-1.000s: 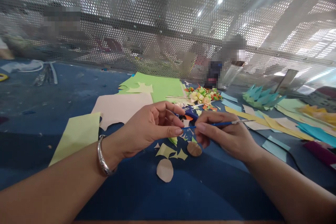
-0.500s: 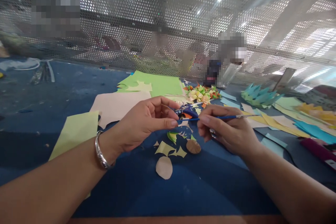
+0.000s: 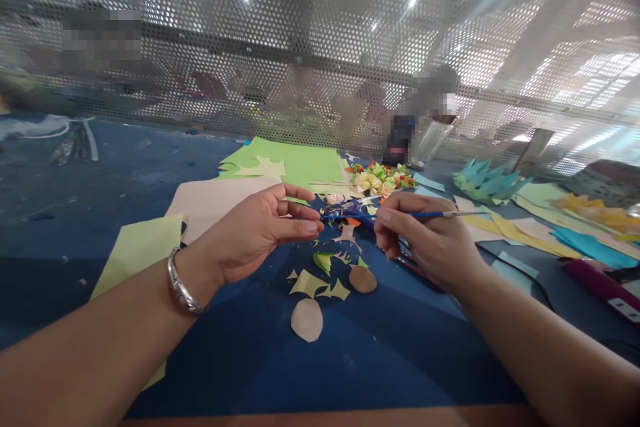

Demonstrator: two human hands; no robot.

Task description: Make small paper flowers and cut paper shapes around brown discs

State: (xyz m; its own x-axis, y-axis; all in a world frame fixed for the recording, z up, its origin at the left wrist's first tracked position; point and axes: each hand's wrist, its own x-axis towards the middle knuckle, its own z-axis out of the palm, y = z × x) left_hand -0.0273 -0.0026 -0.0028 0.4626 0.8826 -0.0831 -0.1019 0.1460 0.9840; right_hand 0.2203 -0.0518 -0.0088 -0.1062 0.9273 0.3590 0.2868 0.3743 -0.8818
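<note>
Between the thumb and fingers of my right hand [image 3: 423,233] is a thin blue-handled paintbrush [image 3: 367,216]. It lies almost level, its pale bristle end pointing right and its blue end pointing left. My left hand [image 3: 265,230], with a silver bangle on the wrist, has its thumb and fingertips closed together where the blue end meets them. Whether they also pinch a small piece is too small to make out. Below the hands lie a pale paper oval [image 3: 307,320], a brown paper oval [image 3: 363,279] and yellow paper scraps [image 3: 307,283].
Green sheets [image 3: 300,157], a pale pink sheet [image 3: 215,200] and a yellow sheet [image 3: 135,247] lie on the blue table [image 3: 320,380]. Folded paper flowers [image 3: 380,179] sit farther back. At right are paper strips, a spiky teal paper piece [image 3: 487,180] and a magenta tool [image 3: 600,287]. A perforated metal screen [image 3: 280,60] stands behind.
Both hands and the brush have shifted slightly left in view. The brush's blue end now meets the left fingertips, which have drawn closer together. Papers shift a little with the camera.
</note>
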